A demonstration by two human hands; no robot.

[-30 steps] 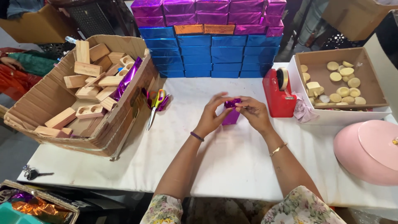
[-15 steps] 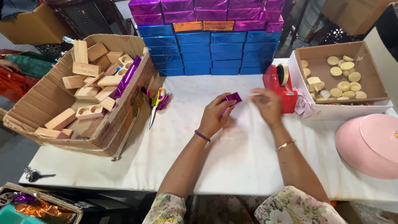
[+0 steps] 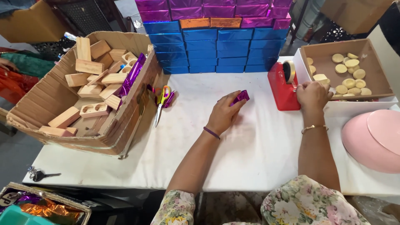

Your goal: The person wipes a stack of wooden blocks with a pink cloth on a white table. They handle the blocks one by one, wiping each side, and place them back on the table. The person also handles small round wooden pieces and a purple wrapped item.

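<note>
Head view: my left hand [image 3: 224,114] pins the purple foil-wrapped block [image 3: 240,97] mid-surface, fingers closed over it; my right hand [image 3: 311,95] pinches at the red tape dispenser [image 3: 283,85] toward the far right edge. Best keep that foil pressed flat.

Your hands work apart on a white table [image 3: 250,150].
Your left hand [image 3: 223,114] presses a purple foil-wrapped block [image 3: 241,97] down; your right hand [image 3: 311,96] touches the red tape dispenser [image 3: 281,87] beside stacked blue boxes [image 3: 216,52].
</note>
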